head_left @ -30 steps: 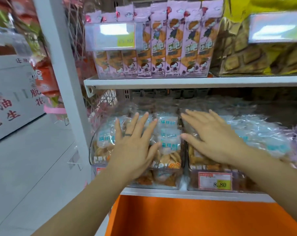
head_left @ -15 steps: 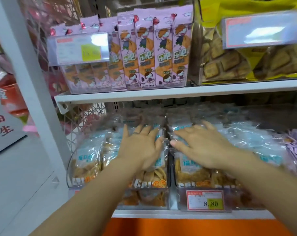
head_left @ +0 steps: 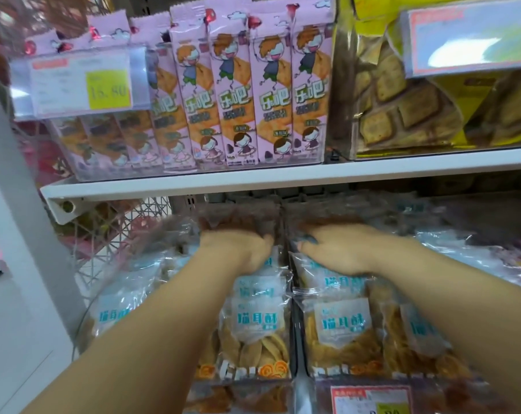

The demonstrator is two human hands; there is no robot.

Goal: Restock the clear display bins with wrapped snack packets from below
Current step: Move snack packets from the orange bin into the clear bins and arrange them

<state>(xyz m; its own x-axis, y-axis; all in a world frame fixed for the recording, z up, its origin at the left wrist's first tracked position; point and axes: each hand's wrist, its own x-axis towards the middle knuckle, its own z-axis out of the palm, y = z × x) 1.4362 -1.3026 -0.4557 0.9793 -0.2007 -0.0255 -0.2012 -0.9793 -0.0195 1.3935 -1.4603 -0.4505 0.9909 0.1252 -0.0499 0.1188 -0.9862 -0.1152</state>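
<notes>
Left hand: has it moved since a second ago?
Yes. The left hand has slid back off the front packets it rested on, and now reaches deeper under the white shelf, toward the rear of the display.

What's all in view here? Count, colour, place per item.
pink snack packs: eight or so, pink, clear bin on the upper shelf, left
biscuit bags: several, yellow and brown, upper shelf, right
price tags: three, white, upper left, upper right, lower right
shelf board: one, white, across the middle
clear packets: many, clear with blue labels, lower bins
bins: two seen, clear, lower shelf, side by side
wire panel: one, white, left
post: one, white, left edge
hands: two, bare; left hand and right hand on the rear packets, fingers blurred
</notes>
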